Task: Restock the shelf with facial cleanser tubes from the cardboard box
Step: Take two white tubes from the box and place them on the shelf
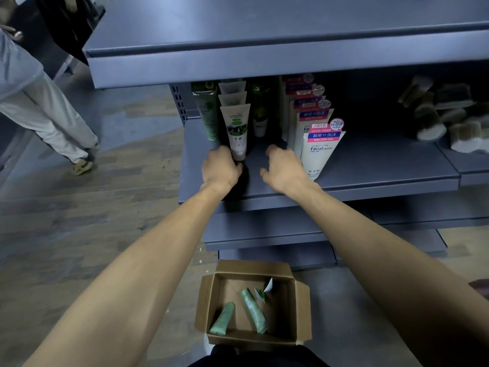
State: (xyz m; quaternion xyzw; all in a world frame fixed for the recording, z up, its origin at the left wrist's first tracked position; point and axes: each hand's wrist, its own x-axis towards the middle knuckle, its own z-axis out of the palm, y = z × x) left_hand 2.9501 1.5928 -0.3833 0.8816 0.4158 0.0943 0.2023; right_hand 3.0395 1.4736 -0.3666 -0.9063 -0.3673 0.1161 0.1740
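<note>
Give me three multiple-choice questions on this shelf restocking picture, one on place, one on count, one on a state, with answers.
1. Where is the cardboard box?
A. on the floor below the shelf
B. on the top shelf
C. in the left hand

2. How many green tubes lie in it?
A. none
B. two
C. six

3. What is the right hand doing?
A. gripping a brush
B. lifting the box
C. holding nothing, fingers loosely curled

Answers: 1 A, it sits on the floor between the arms. 2 B, two lie on its bottom. 3 C, nothing shows in its fingers.
</note>
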